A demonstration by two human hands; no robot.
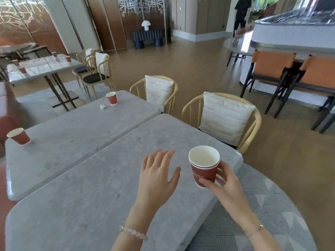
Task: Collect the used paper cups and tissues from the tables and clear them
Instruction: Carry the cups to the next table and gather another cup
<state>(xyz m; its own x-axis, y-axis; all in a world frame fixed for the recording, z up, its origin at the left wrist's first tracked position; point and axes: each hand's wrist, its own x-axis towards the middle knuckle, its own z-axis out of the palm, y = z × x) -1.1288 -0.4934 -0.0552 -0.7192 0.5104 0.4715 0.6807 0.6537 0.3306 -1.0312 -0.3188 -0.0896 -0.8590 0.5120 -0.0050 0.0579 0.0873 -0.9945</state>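
Standing at the left edge of the farther grey table is one red paper cup, and further right a crumpled tissue lies just beside a second red cup. Over the nearer table the left hand is spread open, holding nothing; to its right, the right hand grips two nested red cups near their base.

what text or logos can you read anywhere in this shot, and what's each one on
"Hilton": white print on the red stacked cups in the right hand; the letters are soft, so this is only a likely reading.
Smaller line under it: too blurred to read.
Far cup and left cup on the next table: no print legible.
Nothing else shows readable text.
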